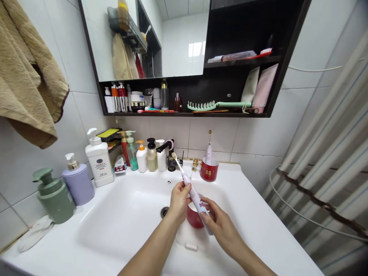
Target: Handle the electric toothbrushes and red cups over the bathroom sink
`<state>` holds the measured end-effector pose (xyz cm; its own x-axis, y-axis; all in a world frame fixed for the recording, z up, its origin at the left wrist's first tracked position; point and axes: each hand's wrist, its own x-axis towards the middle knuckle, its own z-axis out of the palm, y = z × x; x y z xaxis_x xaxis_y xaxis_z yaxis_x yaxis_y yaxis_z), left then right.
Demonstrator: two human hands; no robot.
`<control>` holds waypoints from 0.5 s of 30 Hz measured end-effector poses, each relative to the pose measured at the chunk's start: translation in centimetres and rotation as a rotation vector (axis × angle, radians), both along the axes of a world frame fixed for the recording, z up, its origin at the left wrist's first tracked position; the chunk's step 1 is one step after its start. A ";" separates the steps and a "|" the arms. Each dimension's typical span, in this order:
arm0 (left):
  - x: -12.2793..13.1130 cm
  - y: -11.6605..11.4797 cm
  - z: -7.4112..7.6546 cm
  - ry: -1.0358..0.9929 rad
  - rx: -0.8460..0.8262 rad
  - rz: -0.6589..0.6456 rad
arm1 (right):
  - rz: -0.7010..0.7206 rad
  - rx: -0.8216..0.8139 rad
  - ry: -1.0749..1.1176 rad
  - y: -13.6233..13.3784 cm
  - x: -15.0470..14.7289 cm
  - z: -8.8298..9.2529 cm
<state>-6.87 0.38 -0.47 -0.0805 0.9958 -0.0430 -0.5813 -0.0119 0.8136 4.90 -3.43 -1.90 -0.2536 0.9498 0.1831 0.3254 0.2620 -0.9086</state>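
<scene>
Over the sink (pixel 115 218), a pale pink-and-lilac electric toothbrush (pixel 194 194) is tilted with its head up and to the left. My left hand (pixel 179 200) is closed around the upper part of the handle. Lower down, the fingers of my right hand (pixel 220 220) grip the same handle near its base. Behind the toothbrush a red cup (pixel 194 219) is in the basin, partly hidden by the handle and my hands. A small white piece (pixel 191 247) lies below the cup; I cannot make out what it is.
A second red cup (pixel 209 171) with another electric toothbrush (pixel 209 153) stands on the back rim. The black faucet (pixel 169 149) is left of it, beside several pump bottles (pixel 142 159). A mirror cabinet (pixel 186 115) overhangs the sink. At right hangs a folded curtain (pixel 324 153).
</scene>
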 end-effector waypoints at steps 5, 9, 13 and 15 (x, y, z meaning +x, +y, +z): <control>-0.7 0.7 -0.2 -0.095 0.010 0.020 | 0.122 -0.209 0.129 -0.9 -0.8 0.6; -2.0 1.5 -0.1 -0.165 -0.032 0.083 | 0.199 -0.285 0.121 -0.8 -0.7 0.4; -2.3 1.9 -0.4 -0.168 -0.113 0.140 | 0.216 -0.285 0.037 -0.7 -0.4 -0.3; -2.3 2.0 -0.5 -0.174 -0.140 0.152 | 0.188 -0.232 0.001 -0.6 -0.3 -0.6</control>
